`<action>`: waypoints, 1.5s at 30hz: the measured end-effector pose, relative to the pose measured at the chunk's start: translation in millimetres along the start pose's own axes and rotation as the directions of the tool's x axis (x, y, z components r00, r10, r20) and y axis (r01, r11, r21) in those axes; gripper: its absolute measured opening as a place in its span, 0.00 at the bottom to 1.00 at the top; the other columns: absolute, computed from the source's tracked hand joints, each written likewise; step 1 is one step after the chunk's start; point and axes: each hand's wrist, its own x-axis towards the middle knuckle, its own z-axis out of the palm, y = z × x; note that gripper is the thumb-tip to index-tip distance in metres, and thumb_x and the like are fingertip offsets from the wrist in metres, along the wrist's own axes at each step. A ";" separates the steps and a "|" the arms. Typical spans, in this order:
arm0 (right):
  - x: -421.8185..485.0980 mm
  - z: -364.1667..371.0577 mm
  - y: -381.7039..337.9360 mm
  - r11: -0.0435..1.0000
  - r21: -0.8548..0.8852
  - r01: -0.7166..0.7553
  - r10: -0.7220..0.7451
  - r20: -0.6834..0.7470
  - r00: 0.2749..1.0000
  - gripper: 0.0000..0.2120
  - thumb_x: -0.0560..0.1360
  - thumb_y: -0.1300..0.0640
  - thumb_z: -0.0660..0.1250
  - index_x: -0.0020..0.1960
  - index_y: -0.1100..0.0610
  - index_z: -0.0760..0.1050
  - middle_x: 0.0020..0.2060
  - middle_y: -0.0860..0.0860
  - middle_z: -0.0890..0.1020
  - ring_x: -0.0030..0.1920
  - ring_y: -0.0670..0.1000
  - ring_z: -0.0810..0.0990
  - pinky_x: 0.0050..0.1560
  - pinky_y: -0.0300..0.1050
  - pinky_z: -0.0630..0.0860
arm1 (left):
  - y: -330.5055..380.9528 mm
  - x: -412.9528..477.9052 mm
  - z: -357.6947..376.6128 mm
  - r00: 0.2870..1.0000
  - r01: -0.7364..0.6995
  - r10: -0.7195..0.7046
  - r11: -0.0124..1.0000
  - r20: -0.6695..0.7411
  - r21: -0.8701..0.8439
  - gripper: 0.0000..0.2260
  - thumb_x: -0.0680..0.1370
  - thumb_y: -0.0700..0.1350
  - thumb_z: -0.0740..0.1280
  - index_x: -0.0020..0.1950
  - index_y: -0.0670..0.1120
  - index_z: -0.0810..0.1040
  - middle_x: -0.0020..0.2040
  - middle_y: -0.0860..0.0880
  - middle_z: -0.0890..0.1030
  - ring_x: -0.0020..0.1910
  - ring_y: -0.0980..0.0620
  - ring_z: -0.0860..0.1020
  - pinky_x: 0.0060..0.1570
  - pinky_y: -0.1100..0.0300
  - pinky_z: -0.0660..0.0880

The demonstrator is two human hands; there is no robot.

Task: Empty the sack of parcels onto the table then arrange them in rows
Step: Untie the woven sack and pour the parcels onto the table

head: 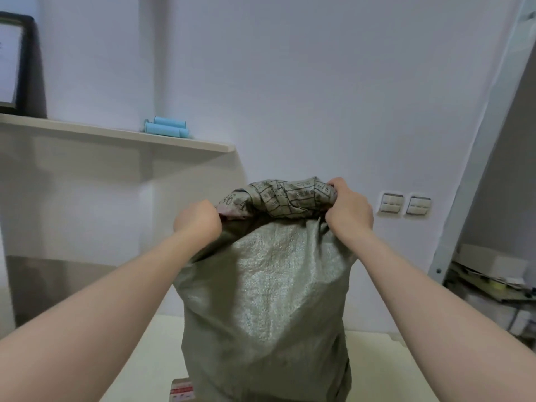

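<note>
My left grip is closed tight, fingers curled into the bunched fabric at the top left corner of the sack; my right grip is closed the same way on the top right corner, knuckles toward me, thumb tucked into the folds; both forearms reach up and forward, the sack hanging between them. The sack is grey-green woven plastic, upright and full-bodied, its top rolled over so a strip of dark printed boxes faces me; its lower end runs out of view at the bottom edge, above the pale table; I cannot tell whether it rests on the table. Just left of the sack's lower part, one parcel lies on the table, brownish with a red-printed label. Behind, a shelf carries blue rolls and a dark picture frame; two wall switches sit to the right of my right grip.
</note>
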 end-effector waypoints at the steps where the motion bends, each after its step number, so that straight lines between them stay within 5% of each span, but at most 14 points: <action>1: -0.3 -4.0 -3.4 1.000 0.014 0.011 -0.011 -0.027 1.000 0.26 0.71 0.70 0.56 0.62 0.46 0.69 0.48 0.57 0.79 0.45 0.59 0.74 0.43 0.46 0.68 | 3.3 -1.4 -1.0 0.998 0.027 -0.032 0.995 -0.051 -0.100 0.13 0.78 0.40 0.60 0.61 0.43 0.78 0.58 0.41 0.80 0.57 0.38 0.77 0.49 0.53 0.73; 7: 6.6 -38.7 -28.8 0.972 0.159 0.171 -0.096 -0.393 0.914 0.28 0.67 0.74 0.57 0.60 0.51 0.74 0.46 0.53 0.78 0.43 0.52 0.71 0.43 0.41 0.61 | 40.9 -20.0 -32.7 0.879 -0.227 -0.037 0.845 -0.475 -0.484 0.15 0.77 0.34 0.56 0.41 0.52 0.74 0.46 0.50 0.77 0.48 0.45 0.74 0.53 0.53 0.69; 14: 26.5 -62.0 -12.5 0.994 0.075 0.075 -0.053 -0.256 0.965 0.24 0.70 0.72 0.58 0.61 0.54 0.74 0.51 0.59 0.81 0.54 0.62 0.77 0.48 0.47 0.69 | 54.1 0.0 -43.7 0.809 -0.296 0.031 0.885 -0.587 -0.361 0.15 0.77 0.37 0.55 0.53 0.49 0.80 0.52 0.43 0.82 0.51 0.38 0.78 0.48 0.51 0.73; 18: 13.9 -26.6 7.1 0.994 0.104 0.029 -0.011 -0.170 0.985 0.23 0.70 0.71 0.57 0.61 0.53 0.72 0.53 0.58 0.79 0.54 0.61 0.76 0.47 0.46 0.69 | 61.8 2.5 -16.2 0.933 -0.307 0.176 0.845 -0.315 -0.437 0.11 0.79 0.39 0.57 0.50 0.53 0.77 0.54 0.51 0.80 0.54 0.47 0.77 0.52 0.56 0.71; 20: 6.0 -12.8 19.1 0.997 0.081 0.005 0.000 -0.063 0.998 0.22 0.73 0.68 0.57 0.64 0.51 0.68 0.56 0.57 0.76 0.56 0.61 0.74 0.50 0.50 0.71 | 51.7 4.9 -2.3 0.938 -0.330 0.338 0.818 -0.069 -0.471 0.11 0.78 0.54 0.62 0.58 0.54 0.74 0.62 0.51 0.77 0.63 0.46 0.75 0.65 0.51 0.69; 23: -1.8 -5.0 29.9 1.000 0.019 0.003 -0.005 0.109 0.994 0.22 0.77 0.55 0.61 0.69 0.49 0.61 0.60 0.58 0.71 0.61 0.62 0.70 0.58 0.55 0.69 | 29.9 6.8 11.4 0.898 -0.358 0.392 0.915 0.200 -0.189 0.51 0.64 0.77 0.62 0.77 0.47 0.55 0.76 0.47 0.63 0.76 0.43 0.59 0.73 0.37 0.44; 25: 0.8 -17.9 21.1 0.995 0.094 0.024 -0.046 0.241 0.969 0.27 0.76 0.40 0.62 0.70 0.48 0.61 0.61 0.56 0.72 0.62 0.59 0.70 0.64 0.55 0.68 | 25.4 -0.4 6.0 0.889 -0.391 0.386 0.920 0.248 -0.030 0.62 0.58 0.80 0.62 0.79 0.47 0.42 0.80 0.48 0.45 0.78 0.42 0.45 0.69 0.30 0.39; 28: 4.1 -41.1 5.6 0.898 0.413 -0.152 -0.007 0.358 0.934 0.28 0.75 0.31 0.58 0.62 0.52 0.75 0.58 0.52 0.78 0.58 0.54 0.75 0.62 0.50 0.70 | 27.8 -9.5 1.9 0.876 -0.398 0.446 0.883 0.184 -0.249 0.53 0.60 0.79 0.63 0.78 0.54 0.52 0.80 0.51 0.51 0.78 0.40 0.50 0.72 0.35 0.50; 31: 0.7 -48.3 14.8 0.788 0.559 -0.259 -0.004 0.425 0.905 0.14 0.75 0.43 0.68 0.48 0.54 0.80 0.51 0.58 0.83 0.54 0.59 0.80 0.63 0.61 0.74 | 34.4 -17.0 -3.9 0.934 -0.121 0.337 0.611 0.118 -0.782 0.47 0.64 0.73 0.65 0.74 0.46 0.61 0.68 0.51 0.69 0.65 0.48 0.70 0.64 0.53 0.65; 33: -2.2 -49.4 20.2 0.763 0.572 -0.301 -0.031 0.497 0.867 0.12 0.75 0.51 0.70 0.55 0.56 0.77 0.53 0.60 0.80 0.51 0.56 0.78 0.60 0.60 0.74 | 36.9 -18.3 -5.8 0.941 -0.052 0.307 0.550 0.143 -0.834 0.44 0.63 0.71 0.68 0.69 0.44 0.65 0.66 0.43 0.74 0.58 0.48 0.74 0.61 0.54 0.70; 36: -1.8 -61.0 20.0 0.868 0.388 -0.309 -0.018 0.646 0.763 0.36 0.74 0.51 0.71 0.77 0.54 0.58 0.73 0.58 0.65 0.68 0.55 0.69 0.68 0.51 0.68 | 38.1 -21.1 -2.8 0.955 -0.034 0.253 0.606 0.152 -0.794 0.35 0.69 0.60 0.74 0.66 0.44 0.63 0.60 0.46 0.76 0.53 0.50 0.77 0.52 0.56 0.74; 39: -3.3 -71.3 9.3 0.964 0.191 -0.187 -0.010 0.726 0.688 0.41 0.74 0.55 0.73 0.79 0.51 0.52 0.75 0.52 0.62 0.72 0.53 0.64 0.72 0.47 0.60 | 37.9 -21.1 -3.1 0.927 -0.043 0.302 0.673 0.222 -0.738 0.49 0.66 0.57 0.78 0.78 0.48 0.52 0.62 0.51 0.74 0.61 0.49 0.74 0.63 0.54 0.70; 42: -17.1 -57.1 -1.4 0.997 0.073 0.010 -0.047 0.519 0.853 0.32 0.74 0.60 0.72 0.74 0.48 0.64 0.67 0.51 0.74 0.65 0.54 0.72 0.64 0.42 0.66 | 39.7 -24.3 4.7 0.911 -0.260 0.389 0.801 0.138 -0.540 0.28 0.71 0.49 0.77 0.69 0.53 0.71 0.58 0.50 0.81 0.57 0.48 0.78 0.62 0.56 0.71; 45: -22.1 -33.7 -2.1 0.994 0.048 0.101 -0.108 0.161 0.981 0.24 0.72 0.63 0.67 0.65 0.44 0.73 0.59 0.50 0.81 0.62 0.56 0.76 0.54 0.43 0.69 | 46.4 -32.2 2.4 0.973 -0.230 0.218 0.869 -0.079 -0.438 0.18 0.77 0.41 0.66 0.54 0.66 0.74 0.49 0.53 0.80 0.51 0.44 0.78 0.61 0.45 0.71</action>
